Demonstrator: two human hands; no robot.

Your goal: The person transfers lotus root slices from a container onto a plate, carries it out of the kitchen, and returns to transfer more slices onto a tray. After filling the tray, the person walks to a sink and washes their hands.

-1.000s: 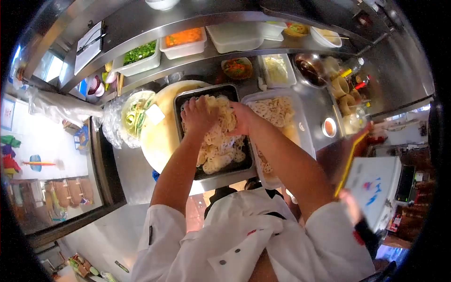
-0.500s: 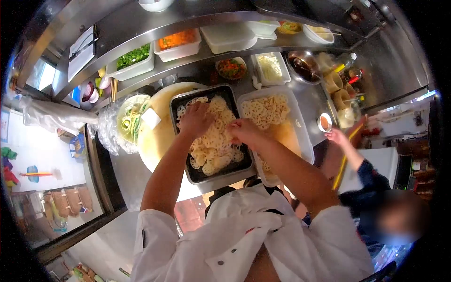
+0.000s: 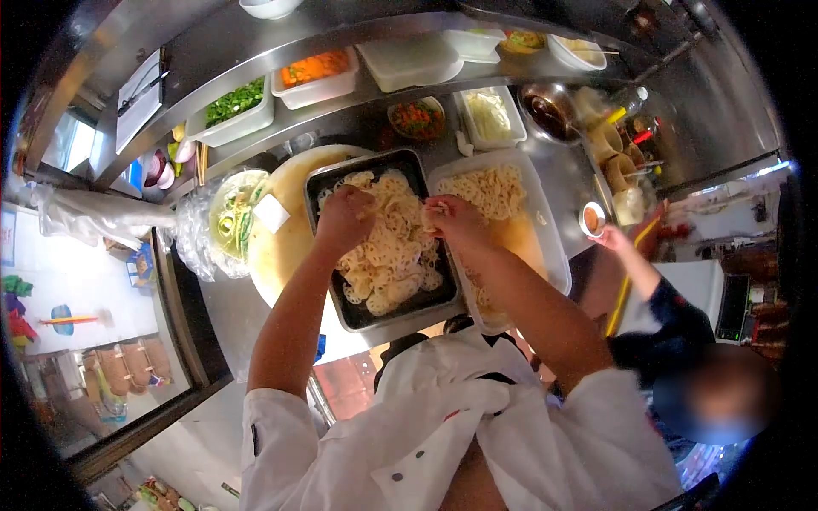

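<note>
Sliced lotus root [image 3: 394,247] fills much of a black rectangular tray [image 3: 362,325] in front of me. Over the tray's upper left part, my left hand [image 3: 345,217] is closed, its fingers curled down at the slices. My right hand [image 3: 456,223] is pinched at the tray's right rim, with pale slices at its fingertips. Right beside the tray stands a white plastic tub [image 3: 555,255] with more slices at its far end and cloudy yellowish liquid nearer me. The black tray partly overlaps a round cutting board [image 3: 285,183].
Tubs of chopped greens [image 3: 234,104] and orange pieces [image 3: 315,70] line the shelf. A metal bowl of dark sauce [image 3: 550,112] stands at the back right. At the right, a co-worker's hand [image 3: 609,238] holds a small cup [image 3: 591,219]. Bagged vegetables [image 3: 232,223] lie at the left.
My left hand has curled its fingers and shifted slightly down. My right hand has moved right, from over the slices to the tray's right rim.
</note>
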